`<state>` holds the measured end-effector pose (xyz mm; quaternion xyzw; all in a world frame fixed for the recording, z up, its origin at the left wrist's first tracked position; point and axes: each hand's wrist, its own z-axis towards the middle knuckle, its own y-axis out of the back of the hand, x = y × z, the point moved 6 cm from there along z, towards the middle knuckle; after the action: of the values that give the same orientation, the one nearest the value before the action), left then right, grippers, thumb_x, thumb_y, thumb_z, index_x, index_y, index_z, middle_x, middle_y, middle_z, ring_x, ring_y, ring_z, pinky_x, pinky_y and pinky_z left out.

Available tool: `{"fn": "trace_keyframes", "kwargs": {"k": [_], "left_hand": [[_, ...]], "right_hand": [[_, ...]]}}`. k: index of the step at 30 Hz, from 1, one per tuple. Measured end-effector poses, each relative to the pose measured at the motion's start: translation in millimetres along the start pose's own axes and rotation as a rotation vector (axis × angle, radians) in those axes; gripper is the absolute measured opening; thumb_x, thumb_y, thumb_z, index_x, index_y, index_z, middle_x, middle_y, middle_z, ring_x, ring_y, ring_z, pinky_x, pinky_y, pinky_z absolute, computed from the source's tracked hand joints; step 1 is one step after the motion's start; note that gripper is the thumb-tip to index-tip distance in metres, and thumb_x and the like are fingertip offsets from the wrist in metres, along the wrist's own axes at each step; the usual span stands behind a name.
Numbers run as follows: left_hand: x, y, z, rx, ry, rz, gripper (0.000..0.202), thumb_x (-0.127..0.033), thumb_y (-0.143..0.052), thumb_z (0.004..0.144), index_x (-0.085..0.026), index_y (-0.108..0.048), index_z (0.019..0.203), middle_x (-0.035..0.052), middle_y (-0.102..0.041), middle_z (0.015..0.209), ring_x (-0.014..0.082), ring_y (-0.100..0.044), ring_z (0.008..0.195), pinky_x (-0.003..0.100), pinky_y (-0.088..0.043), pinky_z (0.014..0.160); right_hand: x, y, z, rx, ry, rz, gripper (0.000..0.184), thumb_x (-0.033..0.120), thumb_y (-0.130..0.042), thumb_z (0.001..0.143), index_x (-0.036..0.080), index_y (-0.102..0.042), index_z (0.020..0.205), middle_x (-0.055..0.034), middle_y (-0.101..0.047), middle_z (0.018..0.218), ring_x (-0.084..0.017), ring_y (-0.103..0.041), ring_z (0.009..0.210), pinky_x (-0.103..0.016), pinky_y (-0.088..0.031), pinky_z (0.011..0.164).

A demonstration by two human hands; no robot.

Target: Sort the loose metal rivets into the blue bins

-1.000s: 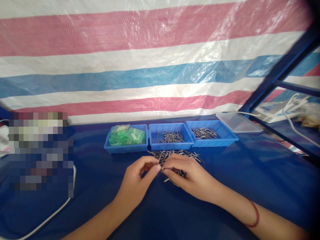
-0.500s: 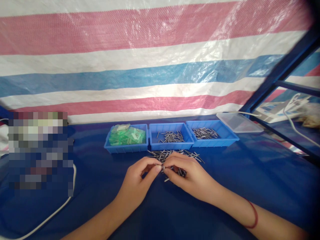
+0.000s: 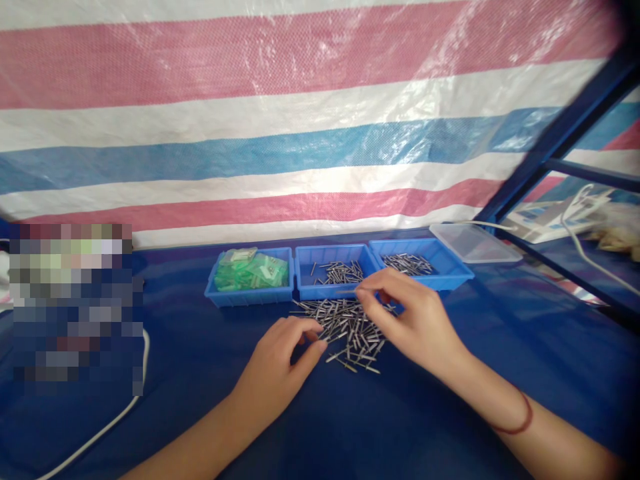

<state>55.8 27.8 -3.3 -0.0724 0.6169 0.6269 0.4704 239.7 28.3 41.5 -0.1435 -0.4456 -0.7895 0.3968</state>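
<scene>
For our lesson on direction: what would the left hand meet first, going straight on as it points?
The left hand would most likely meet the heap of metal pins just ahead; its height is hard to judge, so it might pass above them.

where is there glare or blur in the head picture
In the head view, glare mottles the striped sheet, most toward the right; the thin metal piece at the right hand looks faint and blurred; the pixelated patch at left hides detail.
</scene>
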Motion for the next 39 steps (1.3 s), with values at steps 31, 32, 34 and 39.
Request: {"fn": "trace_keyframes", "kwargs": {"k": [31, 32, 34, 39], "left_hand": [[-1.4, -0.4, -1.8, -0.07, -0.009, -0.038, 0.014, -0.022, -0.04, 0.097, -0.019, -0.052, 0.089, 0.0029, -0.054, 0.087, 0.0162, -0.053, 0.08, 0.027, -0.04, 0.074], [-1.4, -0.2, -1.8, -0.069, -0.008, -0.039, 0.014, -0.022, -0.04, 0.097, -0.019, -0.052, 0.089, 0.0028, -0.053, 0.087, 0.0161, -0.053, 0.079, 0.027, -0.04, 0.074], [-0.7, -0.1, -1.6, -0.067, -0.005, -0.042, 0.013, -0.022, -0.041, 0.096, -0.019, -0.052, 0.091, 0.0023, -0.053, 0.087, 0.0158, -0.052, 0.078, 0.026, -0.04, 0.073], [-1.4, -2.3, -1.1, -0.036, -0.036, -0.067, 0.01, -0.023, -0.046, 0.095, -0.02, -0.054, 0.099, 0.0026, -0.056, 0.092, 0.0154, -0.054, 0.082, 0.025, -0.041, 0.074]], "right_hand": [[12.2, -39.1, -13.7, 0.123, -0.032, 0.334, 0.01, 0.02, -0.057, 0.087, 0.019, -0.064, 0.08, -0.0032, -0.064, 0.075, -0.014, -0.059, 0.071, -0.026, -0.047, 0.066], [11.5, -39.1, -14.2, 0.12, -0.045, 0.338, 0.01, 0.019, -0.058, 0.086, 0.019, -0.064, 0.08, -0.003, -0.064, 0.075, -0.014, -0.059, 0.07, -0.026, -0.047, 0.066], [10.3, -38.9, -14.8, 0.118, -0.069, 0.344, 0.009, 0.017, -0.058, 0.086, 0.019, -0.064, 0.079, -0.0027, -0.064, 0.074, -0.013, -0.058, 0.068, -0.025, -0.046, 0.064], [11.0, -38.8, -15.6, 0.128, -0.071, 0.35, 0.009, 0.015, -0.058, 0.085, 0.019, -0.065, 0.08, -0.0024, -0.064, 0.075, -0.013, -0.058, 0.07, -0.025, -0.046, 0.064]]}}
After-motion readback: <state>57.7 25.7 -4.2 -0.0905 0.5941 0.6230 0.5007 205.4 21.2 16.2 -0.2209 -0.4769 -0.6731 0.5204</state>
